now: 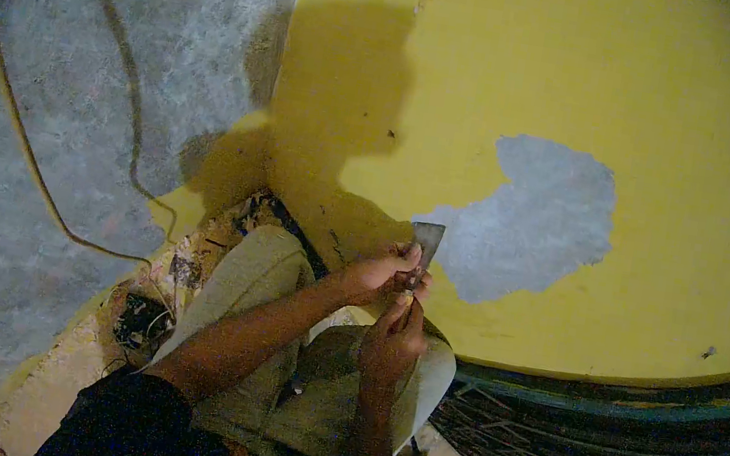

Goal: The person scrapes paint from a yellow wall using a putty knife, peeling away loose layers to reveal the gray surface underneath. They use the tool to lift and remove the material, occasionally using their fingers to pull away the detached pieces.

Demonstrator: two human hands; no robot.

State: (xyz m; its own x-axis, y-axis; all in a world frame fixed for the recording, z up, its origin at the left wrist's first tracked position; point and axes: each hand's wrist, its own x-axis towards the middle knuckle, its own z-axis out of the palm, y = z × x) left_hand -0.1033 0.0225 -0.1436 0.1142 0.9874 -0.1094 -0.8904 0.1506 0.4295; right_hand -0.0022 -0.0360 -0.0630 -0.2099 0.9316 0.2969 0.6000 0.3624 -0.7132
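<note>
A putty knife (427, 235) with a flat, flared metal blade is held upright in front of my knees, its blade pointing toward the wall. My left hand (382, 271) pinches it where the blade meets the handle, thumb along the metal. Just below, my right hand (394, 338) is closed around the handle, fingers near those of the left. Behind the blade is a yellow painted wall (684, 115) with a large irregular grey patch (545, 222) where the yellow coat is absent. In this view the blade tip overlaps the patch's left end.
A grey wall (209, 7) meets the yellow one at a corner on the left. A yellow cable (29, 142) hangs there, casting a shadow. Debris litters the floor by a dark box-like object (141, 323). Dark stacked slats or rods (596, 451) lie at the lower right.
</note>
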